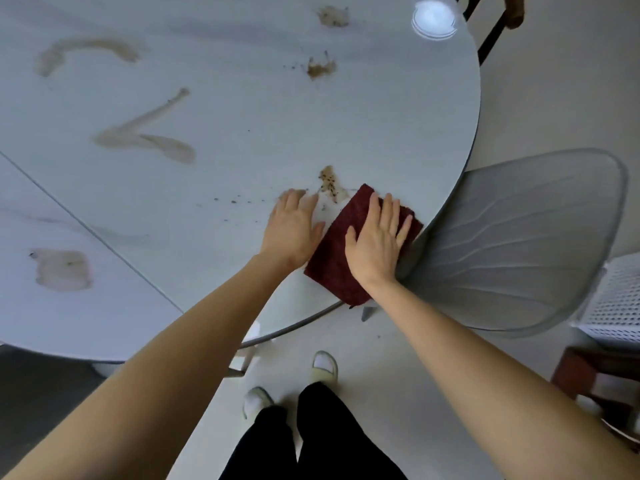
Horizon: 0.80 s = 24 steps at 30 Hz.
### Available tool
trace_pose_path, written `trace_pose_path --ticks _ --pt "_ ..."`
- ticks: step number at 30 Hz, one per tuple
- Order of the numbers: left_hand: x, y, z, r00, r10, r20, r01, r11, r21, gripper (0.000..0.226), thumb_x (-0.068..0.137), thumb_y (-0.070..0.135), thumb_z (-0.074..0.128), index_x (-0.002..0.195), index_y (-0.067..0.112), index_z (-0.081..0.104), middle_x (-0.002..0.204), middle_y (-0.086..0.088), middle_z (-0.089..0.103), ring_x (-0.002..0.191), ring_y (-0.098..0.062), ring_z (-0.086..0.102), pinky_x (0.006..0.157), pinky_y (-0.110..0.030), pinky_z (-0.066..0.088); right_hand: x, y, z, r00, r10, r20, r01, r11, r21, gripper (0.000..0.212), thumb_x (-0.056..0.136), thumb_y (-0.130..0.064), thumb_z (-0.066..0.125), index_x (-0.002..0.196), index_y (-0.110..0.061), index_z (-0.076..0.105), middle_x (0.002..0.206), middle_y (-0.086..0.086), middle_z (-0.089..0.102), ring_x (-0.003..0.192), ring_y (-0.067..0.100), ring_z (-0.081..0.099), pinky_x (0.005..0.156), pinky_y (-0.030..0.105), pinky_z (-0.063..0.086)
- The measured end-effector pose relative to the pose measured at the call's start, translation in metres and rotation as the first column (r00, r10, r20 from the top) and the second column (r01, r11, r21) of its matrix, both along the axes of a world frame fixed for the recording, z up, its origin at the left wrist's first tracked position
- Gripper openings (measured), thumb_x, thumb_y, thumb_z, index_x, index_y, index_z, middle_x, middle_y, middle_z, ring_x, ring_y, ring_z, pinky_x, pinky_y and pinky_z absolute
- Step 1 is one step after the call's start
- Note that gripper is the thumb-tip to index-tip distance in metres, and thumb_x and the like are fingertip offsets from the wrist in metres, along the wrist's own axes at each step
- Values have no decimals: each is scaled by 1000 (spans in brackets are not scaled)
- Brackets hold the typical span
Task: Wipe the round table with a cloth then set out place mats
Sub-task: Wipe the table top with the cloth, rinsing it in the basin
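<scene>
A dark red folded cloth (337,251) lies near the right front edge of the round white table (242,109). My right hand (375,242) presses flat on the cloth with straight fingers. My left hand (294,228) rests flat on the bare tabletop just left of the cloth, its thumb at the cloth's edge. A brown crumbly stain (329,181) sits just beyond the cloth. Other brown smears (145,136) mark the tabletop further out. No place mats are in view.
A grey mesh chair (512,244) stands tucked at the table's right edge. A white perforated bin (616,296) and a brown wooden stool (595,375) stand at the far right. Another chair (498,22) is at the top right. My feet stand on the pale floor below.
</scene>
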State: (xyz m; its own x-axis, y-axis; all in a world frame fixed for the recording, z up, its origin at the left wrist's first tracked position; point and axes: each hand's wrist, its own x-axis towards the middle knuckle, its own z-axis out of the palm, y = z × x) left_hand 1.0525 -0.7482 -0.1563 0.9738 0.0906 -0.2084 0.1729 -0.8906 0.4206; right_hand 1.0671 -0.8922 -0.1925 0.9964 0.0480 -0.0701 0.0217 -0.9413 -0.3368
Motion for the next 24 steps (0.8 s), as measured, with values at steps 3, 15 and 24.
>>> trace_pose_path --ticks 3,15,24 --pt "4 29 -4 995 66 -80 -61 996 61 60 101 38 40 151 9 23 159 -15 14 148 -28 1 120 -37 5 -2 21 -20 994 -81 -74 75 993 -88 79 98 -51 33 154 -5 3 160 22 -1 149 32 -7 119 49 -8" --pt "42 114 -31 965 140 -222 -111 984 138 71 101 50 24 153 6 2 160 -16 -7 147 -30 -11 120 -44 -2 -1 40 -39 971 -230 -61 203 935 -291 67 98 -49 21 155 -23 -3 159 24 -8 147 41 -8 115 62 0" --pt "59 141 -41 949 -18 -316 28 999 27 68 102 48 21 153 16 -10 159 -6 -21 146 -25 -17 118 -42 -6 64 86 -40 999 -33 -12 29 965 -261 62 99 -37 14 155 -13 -1 161 18 -1 149 32 -2 120 49 0"
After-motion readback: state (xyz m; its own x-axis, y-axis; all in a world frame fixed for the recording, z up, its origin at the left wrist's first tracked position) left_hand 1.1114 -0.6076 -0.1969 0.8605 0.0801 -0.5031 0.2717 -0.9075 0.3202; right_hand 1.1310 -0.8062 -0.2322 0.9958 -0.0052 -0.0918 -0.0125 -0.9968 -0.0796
